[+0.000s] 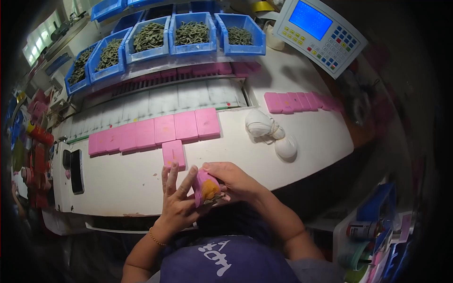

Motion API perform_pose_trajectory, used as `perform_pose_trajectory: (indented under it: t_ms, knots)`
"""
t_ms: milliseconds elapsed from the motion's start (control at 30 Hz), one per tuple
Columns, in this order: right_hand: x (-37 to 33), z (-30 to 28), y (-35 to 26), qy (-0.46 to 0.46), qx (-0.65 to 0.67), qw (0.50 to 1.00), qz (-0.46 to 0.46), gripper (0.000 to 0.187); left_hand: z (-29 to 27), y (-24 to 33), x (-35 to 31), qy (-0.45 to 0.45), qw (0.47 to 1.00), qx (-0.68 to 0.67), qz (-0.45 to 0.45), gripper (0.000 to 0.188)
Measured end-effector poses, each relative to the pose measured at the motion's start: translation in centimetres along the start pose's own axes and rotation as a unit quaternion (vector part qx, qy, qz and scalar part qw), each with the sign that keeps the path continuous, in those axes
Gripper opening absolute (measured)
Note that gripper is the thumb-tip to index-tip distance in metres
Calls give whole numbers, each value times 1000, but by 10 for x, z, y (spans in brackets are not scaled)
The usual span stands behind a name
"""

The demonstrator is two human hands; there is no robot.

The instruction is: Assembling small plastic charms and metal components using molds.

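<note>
Close to my body, a bent pink rubber-like piece point(204, 185) with an orange-yellow patch on its face is between my hands. My right hand point(236, 179) grips it from the right, thumb on its upper edge. My left hand point(178, 203) holds its left side with the index finger along it; the other fingers are spread and the thumb is hidden. Just beyond my left fingertips lies a single flat pink block point(173, 153). It touches a row of similar pink blocks point(155, 131) across the white table point(245, 165).
Blue bins point(196, 35) of greenish, curly small pieces line the back. A control panel point(314, 33) with a blue screen stands at the far right. More pink blocks point(302, 102) and a tied white cloth pouch point(259, 125) lie right; a dark phone point(77, 172) lies left.
</note>
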State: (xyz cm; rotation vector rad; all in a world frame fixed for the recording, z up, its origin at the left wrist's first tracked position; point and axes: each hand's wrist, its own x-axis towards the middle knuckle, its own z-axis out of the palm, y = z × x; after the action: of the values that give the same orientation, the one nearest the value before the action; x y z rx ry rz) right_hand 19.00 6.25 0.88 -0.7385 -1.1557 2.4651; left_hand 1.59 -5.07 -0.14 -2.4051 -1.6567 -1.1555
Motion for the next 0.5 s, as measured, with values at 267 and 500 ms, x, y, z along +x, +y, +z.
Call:
perform_pose_trajectory:
  t_ms: [267,500]
  knots:
    - [-10,-8,4,146,-307,898,-280,44,-15,-9,10,-30,995,-80,-55,21]
    - [-25,5,6,83,-507,731,-449,28,-7,-10,15,-36,988,-133,-71,24]
